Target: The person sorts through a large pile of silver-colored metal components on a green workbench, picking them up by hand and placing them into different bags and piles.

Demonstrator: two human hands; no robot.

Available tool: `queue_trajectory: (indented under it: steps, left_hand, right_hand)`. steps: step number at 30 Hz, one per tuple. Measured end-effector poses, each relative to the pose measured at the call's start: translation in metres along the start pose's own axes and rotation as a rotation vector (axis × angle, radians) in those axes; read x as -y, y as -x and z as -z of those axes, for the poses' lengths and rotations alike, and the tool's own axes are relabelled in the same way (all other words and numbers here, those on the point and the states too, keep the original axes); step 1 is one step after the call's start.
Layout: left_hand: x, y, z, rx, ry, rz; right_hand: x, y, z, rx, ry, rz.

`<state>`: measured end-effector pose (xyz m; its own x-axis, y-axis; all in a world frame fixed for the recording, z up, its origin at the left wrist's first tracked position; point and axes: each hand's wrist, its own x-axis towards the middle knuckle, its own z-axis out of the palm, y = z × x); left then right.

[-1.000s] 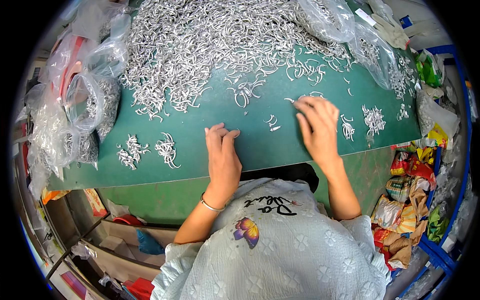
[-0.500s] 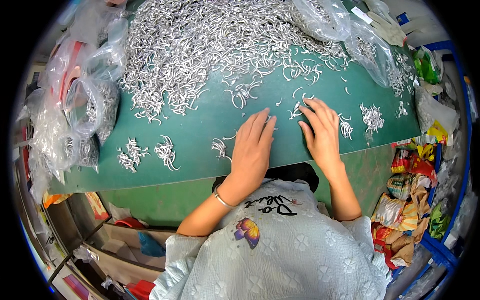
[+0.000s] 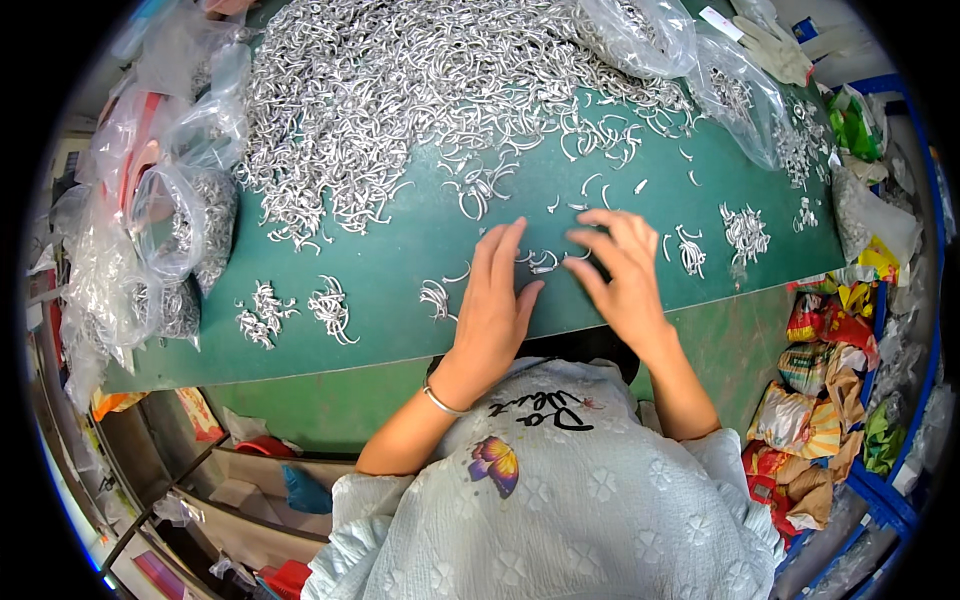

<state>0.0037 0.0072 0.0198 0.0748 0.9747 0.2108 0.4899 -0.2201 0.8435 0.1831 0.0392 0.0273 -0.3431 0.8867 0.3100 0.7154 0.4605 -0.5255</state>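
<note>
- Step in hand, as I judge it: you're sorting small bent metal hooks (image 3: 545,262) out of the loose spread and grouping them into little bunches on the green table (image 3: 400,240).
- Your left hand (image 3: 495,300) lies flat, palm down, fingers spread and open, gripping nothing; fingertips touch the table just at 9 o'clock of the few hooks between both hands.
- Your right hand (image 3: 622,270) is also open, fingers fanned and slightly curled over those same hooks, at 3 o'clock of them. No grip that I can see.
- The hooks you're working sit between the two hands, near the table's front edge, at 6 o'clock of the big pile (image 3: 400,90).
- Done bunches, prob.: two small bunches (image 3: 295,310) at 9 o'clock of the left hand, one bunch (image 3: 436,297) just beside it, more bunches (image 3: 742,230) at 3 o'clock of the right hand.
- Next move calls for, imo: pinching a few hooks together w/ fingertips, w/o dragging strays from the pile.
- Hard to tell: hooks under the right fingers are hidden, so count unknown; single hook shape is too small to read.
- Clear plastic bags (image 3: 170,210) at 9 o'clock hold more metal bits, contents blurred. Table's far edge bends at the rim.
</note>
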Motion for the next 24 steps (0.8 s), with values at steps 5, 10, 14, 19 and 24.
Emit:
queue_trajectory:
  steps: [5,10,14,19,24]
  left_hand:
    - [-0.005,-0.001,0.002,0.006,-0.094,-0.037]
    - [-0.004,-0.002,0.003,0.077,-0.216,-0.066]
    - [-0.004,-0.001,0.001,0.03,-0.233,-0.012]
    - [-0.005,0.0,0.001,0.003,-0.207,-0.016]
    - [-0.002,0.001,0.004,-0.022,-0.195,-0.03]
  right_hand:
    - [-0.005,-0.006,-0.002,-0.011,0.065,-0.015]
    - [-0.015,0.001,0.007,-0.022,0.158,-0.013]
    - [-0.01,0.001,0.012,-0.096,0.086,-0.102]
    - [0.002,-0.009,-0.007,0.033,0.189,-0.029]
    - [0.005,-0.001,0.004,0.128,0.088,0.015]
